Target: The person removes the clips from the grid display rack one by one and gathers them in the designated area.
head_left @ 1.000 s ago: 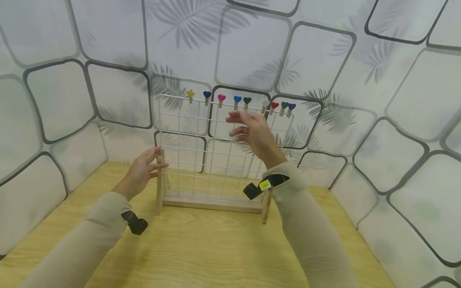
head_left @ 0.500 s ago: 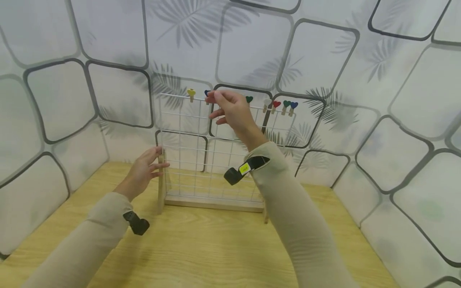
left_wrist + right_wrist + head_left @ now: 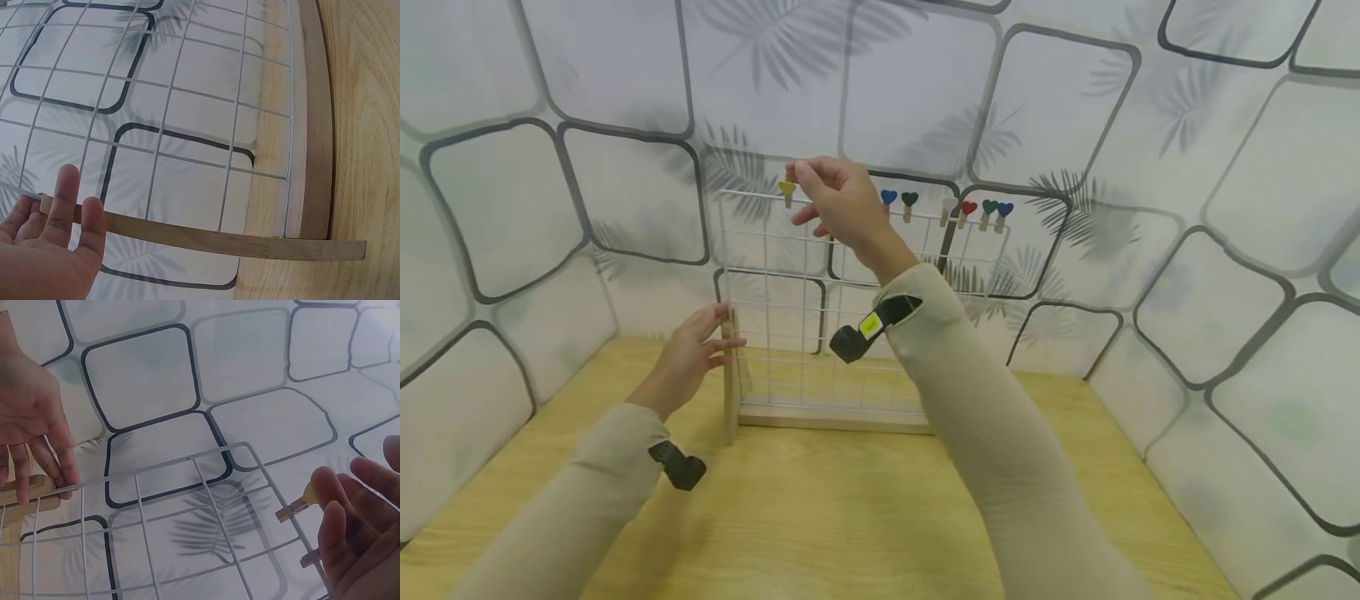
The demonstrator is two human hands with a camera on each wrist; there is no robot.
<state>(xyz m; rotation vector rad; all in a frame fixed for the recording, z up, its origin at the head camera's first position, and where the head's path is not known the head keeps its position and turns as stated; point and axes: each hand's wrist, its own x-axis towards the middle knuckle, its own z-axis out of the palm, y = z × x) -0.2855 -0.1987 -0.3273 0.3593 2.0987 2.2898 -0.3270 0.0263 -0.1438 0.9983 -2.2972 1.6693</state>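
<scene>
A white wire grid rack (image 3: 850, 333) stands on a wooden base. Small clothespins with coloured hearts line its top wire. My left hand (image 3: 688, 354) holds the rack's left side at the top of the wooden post (image 3: 187, 236), two fingers extended past it. My right hand (image 3: 846, 204) is raised at the rack's upper left, thumb and index finger close together. Its fingertips are right at the clothespin with a yellow heart (image 3: 787, 190); in the right wrist view a finger partly covers that heart. The clothespins just right of it are hidden behind the hand.
Farther right on the top wire are clothespins with blue (image 3: 889, 197), green (image 3: 910, 200), white, red (image 3: 968, 209) and other hearts. The wood-grain tabletop (image 3: 820, 517) stretches in front of the rack. Patterned walls (image 3: 1052, 108) enclose the back and sides.
My right hand has moved left and up along the top wire, from below the middle clothespins to the yellow-heart one. The left hand stays at the post.
</scene>
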